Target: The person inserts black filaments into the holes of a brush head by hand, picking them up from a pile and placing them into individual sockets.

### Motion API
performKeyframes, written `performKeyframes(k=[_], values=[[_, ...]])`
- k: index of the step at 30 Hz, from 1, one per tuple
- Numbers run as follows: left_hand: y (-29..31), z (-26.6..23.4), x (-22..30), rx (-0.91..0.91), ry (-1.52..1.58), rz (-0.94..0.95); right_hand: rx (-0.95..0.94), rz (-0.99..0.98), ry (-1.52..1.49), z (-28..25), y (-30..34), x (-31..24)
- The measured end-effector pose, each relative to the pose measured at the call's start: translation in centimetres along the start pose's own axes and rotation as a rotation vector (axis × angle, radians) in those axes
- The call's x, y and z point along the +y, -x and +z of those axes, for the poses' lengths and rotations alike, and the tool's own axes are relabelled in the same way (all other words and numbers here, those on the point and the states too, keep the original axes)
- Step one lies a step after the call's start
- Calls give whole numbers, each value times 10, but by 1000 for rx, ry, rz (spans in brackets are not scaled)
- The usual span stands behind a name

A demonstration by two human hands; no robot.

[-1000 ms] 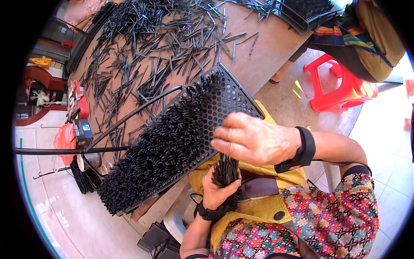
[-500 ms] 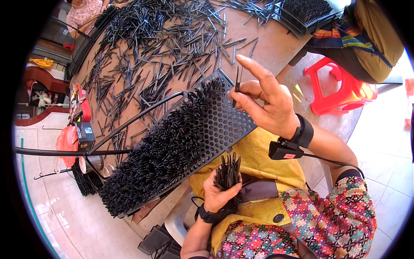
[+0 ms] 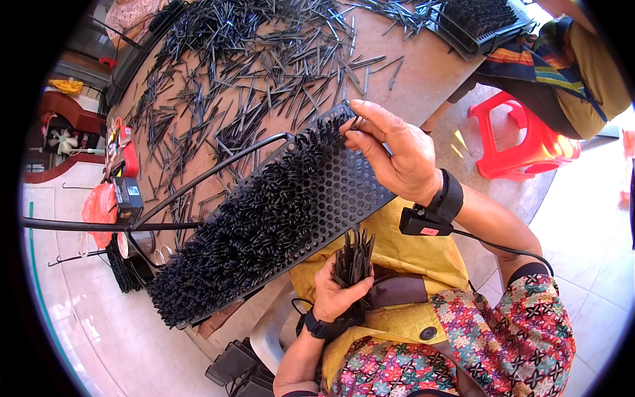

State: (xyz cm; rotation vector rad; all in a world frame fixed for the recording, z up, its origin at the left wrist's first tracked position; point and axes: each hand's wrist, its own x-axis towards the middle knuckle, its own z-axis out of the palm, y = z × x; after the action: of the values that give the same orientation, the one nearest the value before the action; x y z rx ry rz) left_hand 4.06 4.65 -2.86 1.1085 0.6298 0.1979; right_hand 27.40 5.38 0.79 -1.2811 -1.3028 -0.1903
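A long black perforated rack slants across my front, densely filled with upright black strips over its left and middle part; rows of bare holes show at its right end. My right hand is over the upper right end, with thumb and forefinger pinched on a slim black two-pronged strip, mostly hidden by the fingers. Below the rack, near my lap, my left hand is wrapped round an upright bundle of similar black strips.
Loose black strips lie heaped on the brown table. A black metal bar reaches over the rack from the left. Another filled rack stands at the far right, by a person near a red stool. A small box sits left.
My right hand has come down and slightly left, bringing the two-pronged strip from above the rack to its upper right end. My left hand keeps its bundle in nearly the same place.
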Motion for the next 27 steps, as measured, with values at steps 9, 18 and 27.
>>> performKeyframes(k=[9, 18, 27], values=[[0, -2, -1, -7, 15, -11, -86, -166, 99, -1, -8, 0], [-1, -2, -2, -15, 19, -8, -148, -194, 167, -2, -7, 2], [-1, -1, -4, 3, 56, 2, -463, -289, 487, 0, -15, -4]])
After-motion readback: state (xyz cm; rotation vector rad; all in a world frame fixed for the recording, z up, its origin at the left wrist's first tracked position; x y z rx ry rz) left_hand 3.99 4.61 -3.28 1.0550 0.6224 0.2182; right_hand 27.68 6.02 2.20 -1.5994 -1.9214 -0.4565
